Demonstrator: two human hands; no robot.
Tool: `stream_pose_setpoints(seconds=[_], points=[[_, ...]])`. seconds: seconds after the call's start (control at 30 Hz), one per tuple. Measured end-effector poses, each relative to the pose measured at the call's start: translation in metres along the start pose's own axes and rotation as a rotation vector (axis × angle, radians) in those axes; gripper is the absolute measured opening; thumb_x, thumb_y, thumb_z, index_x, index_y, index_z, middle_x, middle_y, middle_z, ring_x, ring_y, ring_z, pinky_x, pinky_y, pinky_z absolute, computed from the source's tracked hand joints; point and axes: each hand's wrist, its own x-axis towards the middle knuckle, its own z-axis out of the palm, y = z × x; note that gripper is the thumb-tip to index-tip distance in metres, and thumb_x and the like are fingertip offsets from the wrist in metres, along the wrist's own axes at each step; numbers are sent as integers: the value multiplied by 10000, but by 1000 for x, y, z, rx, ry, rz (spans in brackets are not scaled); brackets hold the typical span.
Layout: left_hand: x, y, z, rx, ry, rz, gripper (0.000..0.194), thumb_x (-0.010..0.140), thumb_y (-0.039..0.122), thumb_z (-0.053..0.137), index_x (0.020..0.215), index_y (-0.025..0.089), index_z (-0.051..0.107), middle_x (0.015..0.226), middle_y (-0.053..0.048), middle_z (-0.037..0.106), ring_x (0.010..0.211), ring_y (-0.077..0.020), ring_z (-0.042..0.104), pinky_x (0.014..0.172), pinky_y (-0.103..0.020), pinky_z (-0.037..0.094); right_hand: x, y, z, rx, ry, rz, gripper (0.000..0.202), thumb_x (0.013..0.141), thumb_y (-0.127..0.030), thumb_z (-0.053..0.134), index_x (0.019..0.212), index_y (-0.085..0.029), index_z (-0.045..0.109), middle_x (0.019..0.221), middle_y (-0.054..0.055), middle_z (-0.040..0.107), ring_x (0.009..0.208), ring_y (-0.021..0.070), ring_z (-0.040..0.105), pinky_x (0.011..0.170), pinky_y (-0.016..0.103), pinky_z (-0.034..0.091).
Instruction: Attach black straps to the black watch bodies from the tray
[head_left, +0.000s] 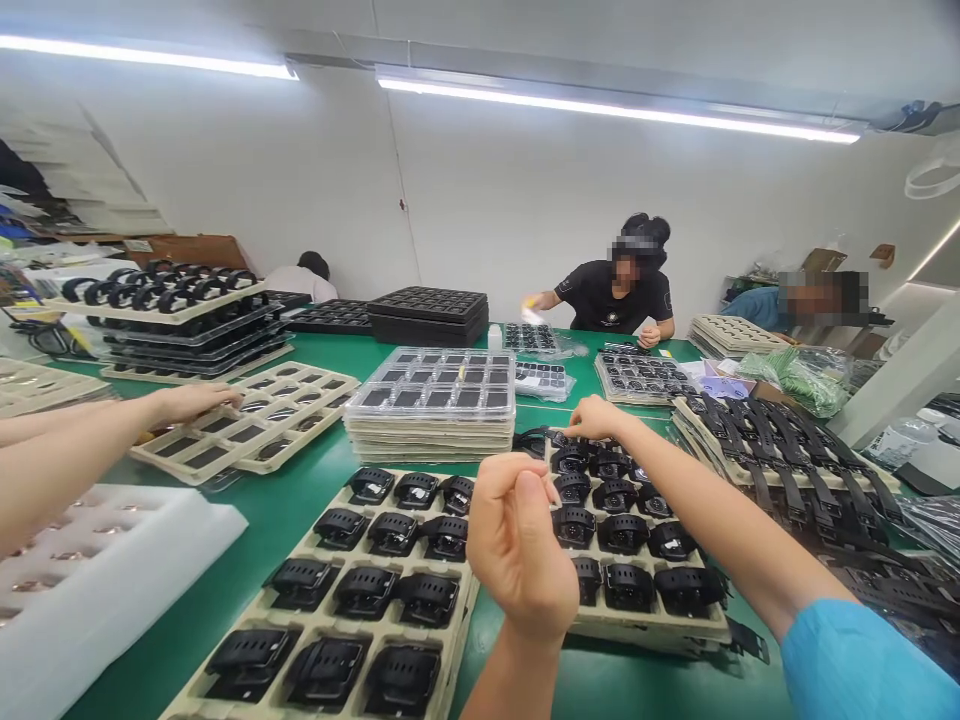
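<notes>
Nearest, the left hand (pixel 517 545) is raised, fingers pinched together, while the right hand (pixel 596 418) pinches a watch (pixel 541 441).

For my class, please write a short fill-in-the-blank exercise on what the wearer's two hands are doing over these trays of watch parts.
1. The right hand reaches to the far edge of the right tray of ____ watch cases.
2. The left hand is raised with its fingers pinched above the gap between two ____.
3. The table surface is ____.
4. A co-worker's hand rests on a tray whose pockets are ____.

Missing words: black; trays; green; empty
</notes>
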Motion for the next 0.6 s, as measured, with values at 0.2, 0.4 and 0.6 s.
stream_pose_setpoints(seconds=[0.2, 0.4, 0.6], points=[[0, -1, -2, 7, -52, -22, 189, 1021, 210, 516, 934, 201, 684, 781, -2, 541, 655, -130, 502, 600, -278, 414, 19, -29, 8, -38, -105, 141, 371, 985, -338, 672, 1306, -163, 608, 1347, 122, 600, 1159, 288, 628, 966, 506, 541], [-1, -2, -2, -4, -62, -41, 193, 1016, 186, 516, 921, 201, 684, 790, 2, 547, 653, -126, 493, 598, -273, 411, 5, -17, -2, 66, -155, 118, 324, 994, -348, 660, 1260, -164, 632, 1273, 98, 639, 1071, 264, 665, 901, 453, 578], [-2, -7, -1, 25, -78, -27, 193, 1008, 176, 518, 917, 205, 685, 774, 7, 547, 661, -130, 491, 605, -271, 411, -10, -12, -9, 176, -102, 23, 245, 1015, -357, 627, 1179, -181, 666, 1189, 78, 675, 972, 219, 685, 840, 395, 596]])
